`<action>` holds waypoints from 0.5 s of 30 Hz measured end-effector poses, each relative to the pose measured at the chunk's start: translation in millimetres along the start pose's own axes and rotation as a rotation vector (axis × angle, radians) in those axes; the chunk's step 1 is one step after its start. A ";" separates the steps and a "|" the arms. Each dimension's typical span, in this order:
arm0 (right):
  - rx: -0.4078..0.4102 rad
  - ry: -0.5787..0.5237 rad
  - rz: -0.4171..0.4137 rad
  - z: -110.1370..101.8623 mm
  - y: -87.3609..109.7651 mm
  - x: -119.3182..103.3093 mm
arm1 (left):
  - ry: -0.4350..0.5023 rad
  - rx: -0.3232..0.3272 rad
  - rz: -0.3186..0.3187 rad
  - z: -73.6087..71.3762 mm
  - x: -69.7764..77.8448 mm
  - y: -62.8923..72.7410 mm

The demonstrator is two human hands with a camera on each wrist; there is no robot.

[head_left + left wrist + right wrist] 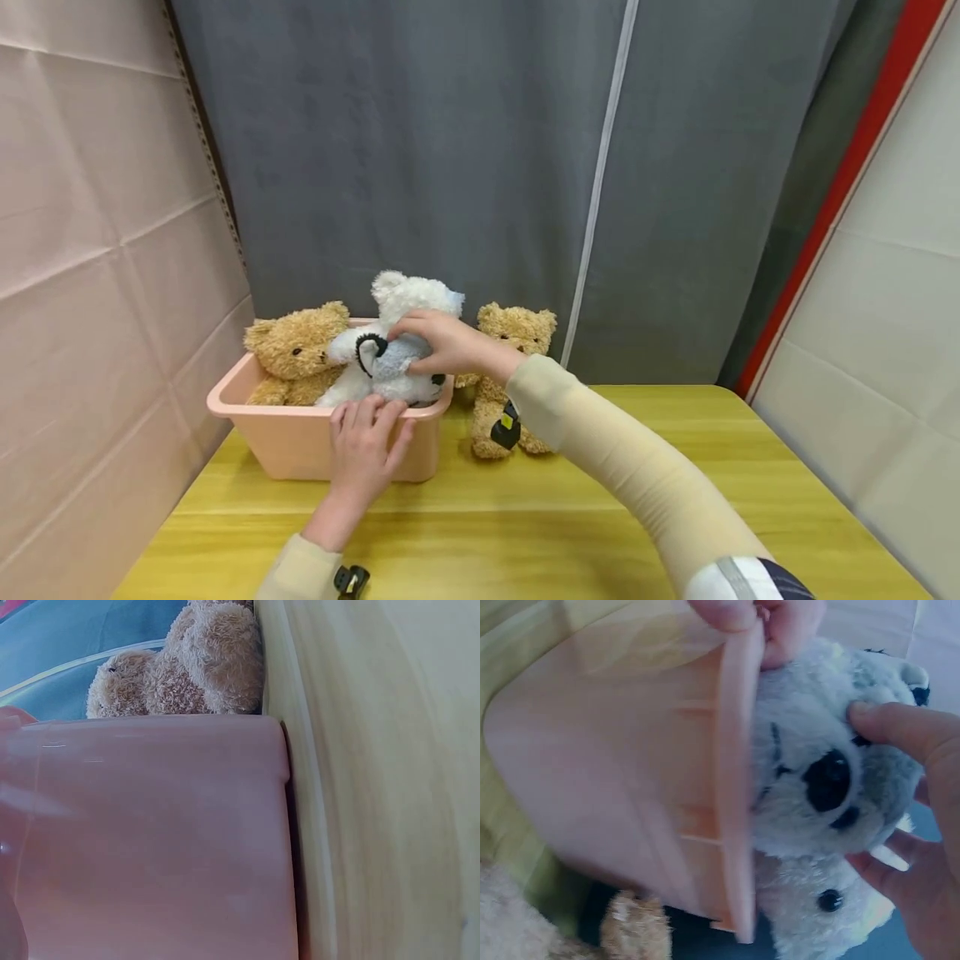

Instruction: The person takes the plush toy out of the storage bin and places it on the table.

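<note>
My right hand [442, 343] grips a grey-and-white plush toy [810, 772] by its head, thumb on one side and fingers on the other. The toy has a black nose and a black-edged ear, and its head sits at the mouth of a pink plastic bin [300, 442]. My left hand [367, 446] holds the bin's front rim, its fingers over the edge. Behind the grey toy, a white teddy bear [408, 296] rises above the rim. A tan teddy bear [296, 346] leans at the bin's left end. The grey toy's lower body is hidden.
Another tan teddy bear [491, 417] sits on the wooden table [480, 542] just right of the bin, partly behind my right forearm. A grey curtain [420, 150] hangs behind the table. Pale fabric walls [90, 275] flank both sides.
</note>
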State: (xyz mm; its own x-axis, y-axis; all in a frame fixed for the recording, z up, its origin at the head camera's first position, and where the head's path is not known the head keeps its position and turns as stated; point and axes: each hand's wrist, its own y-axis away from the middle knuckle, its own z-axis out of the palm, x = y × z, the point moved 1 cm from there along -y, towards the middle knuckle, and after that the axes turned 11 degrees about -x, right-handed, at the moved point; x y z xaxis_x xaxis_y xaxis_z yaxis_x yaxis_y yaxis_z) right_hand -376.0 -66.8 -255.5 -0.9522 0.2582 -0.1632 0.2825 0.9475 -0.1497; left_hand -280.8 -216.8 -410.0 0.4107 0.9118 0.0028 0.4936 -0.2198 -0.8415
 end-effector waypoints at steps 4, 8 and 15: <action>-0.009 -0.012 0.027 9.4 2.6 3.2 | -0.003 -0.015 0.005 -1.0 -1.6 0.4; -0.056 0.006 0.025 17.8 5.3 3.5 | -0.006 -0.001 0.019 -1.1 -2.5 0.7; -0.068 0.092 0.057 29.2 3.5 4.6 | -0.010 -0.010 0.012 -1.1 -1.4 1.5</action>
State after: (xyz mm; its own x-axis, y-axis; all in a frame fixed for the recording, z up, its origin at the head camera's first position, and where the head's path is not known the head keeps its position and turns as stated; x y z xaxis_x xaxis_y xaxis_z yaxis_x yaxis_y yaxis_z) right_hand -376.0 -67.8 -285.2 -0.9424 0.3248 -0.0792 0.3306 0.9407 -0.0760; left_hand -279.8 -218.8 -410.7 0.4090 0.9124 -0.0122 0.4961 -0.2336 -0.8363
